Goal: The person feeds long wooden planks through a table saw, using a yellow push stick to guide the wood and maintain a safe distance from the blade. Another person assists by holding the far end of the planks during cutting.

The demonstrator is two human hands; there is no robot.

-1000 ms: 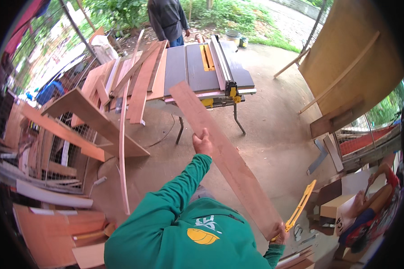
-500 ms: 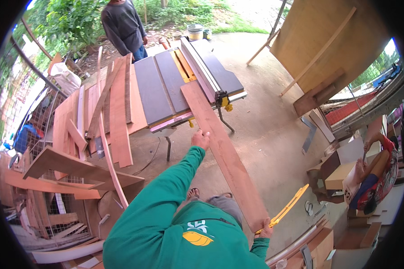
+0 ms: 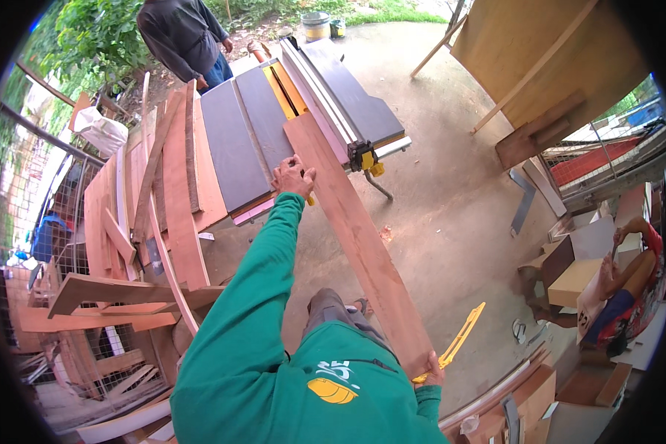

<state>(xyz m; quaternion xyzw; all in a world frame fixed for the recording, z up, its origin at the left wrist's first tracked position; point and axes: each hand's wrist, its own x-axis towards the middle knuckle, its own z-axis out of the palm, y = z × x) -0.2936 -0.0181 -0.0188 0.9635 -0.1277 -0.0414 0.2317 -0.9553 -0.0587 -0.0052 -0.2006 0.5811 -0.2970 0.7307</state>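
A long reddish-brown plank (image 3: 359, 233) slants from the table saw (image 3: 233, 140) down to my right side, its far end on the saw top beside the fence (image 3: 314, 96). My left hand (image 3: 294, 177) is at the saw's front edge, fingers spread, touching the plank's left side. Down by my hip, my right hand (image 3: 433, 368) is closed round a yellow push stick (image 3: 462, 337) at the plank's near end. The push stick points up and away to the right; part of its near end is hidden by the hand.
Several boards (image 3: 174, 192) lie left of the saw, with more wood stacked below them. A person in a grey top (image 3: 181, 33) stands beyond the saw. Another person (image 3: 629, 288) sits at the right among boxes and panels. A large plywood sheet (image 3: 547, 52) leans at the back right.
My left hand has moved forward from the plank's middle to the saw's front edge, and its fingers have opened. The plank has gone slightly forward along the saw, with me stepping closer.
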